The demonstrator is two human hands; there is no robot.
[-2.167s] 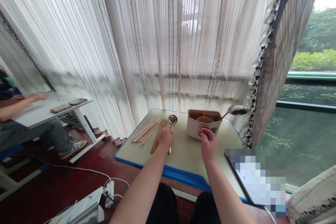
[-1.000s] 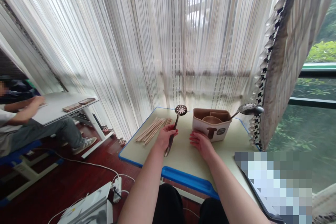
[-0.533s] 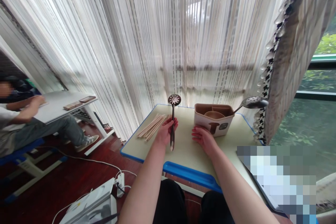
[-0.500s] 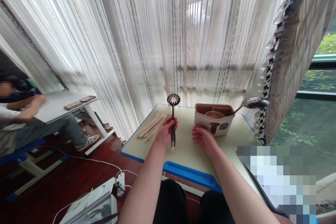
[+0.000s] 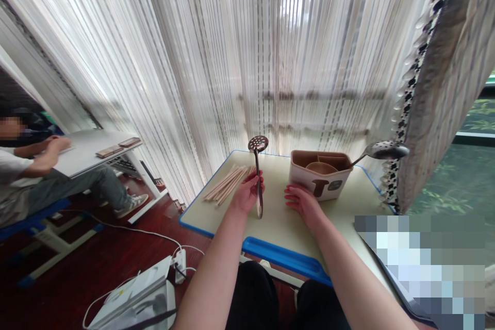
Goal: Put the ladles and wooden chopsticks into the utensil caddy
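Skimmer [image 5: 258, 165] raised since earlier — left fingers [image 5: 251, 183] gripping it, right fingers [image 5: 293, 192] uncurled.

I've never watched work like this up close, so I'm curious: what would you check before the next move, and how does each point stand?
1. Slotted spoon held by its handle in the left hand, perforated head up: ok.
2. Holder upright on the table: ok.
3. Right hand touching the holder: cannot tell; the fingers are at its near left corner, but contact is unclear.
4. Holder's right side unobstructed: not ok; a perforated ladle juts out beyond the rim there.
5. Wooden sticks neatly lined up: not ok; they lie loosely on the table's left side.
6. Holder's bottom bare: cannot tell; it is hidden.
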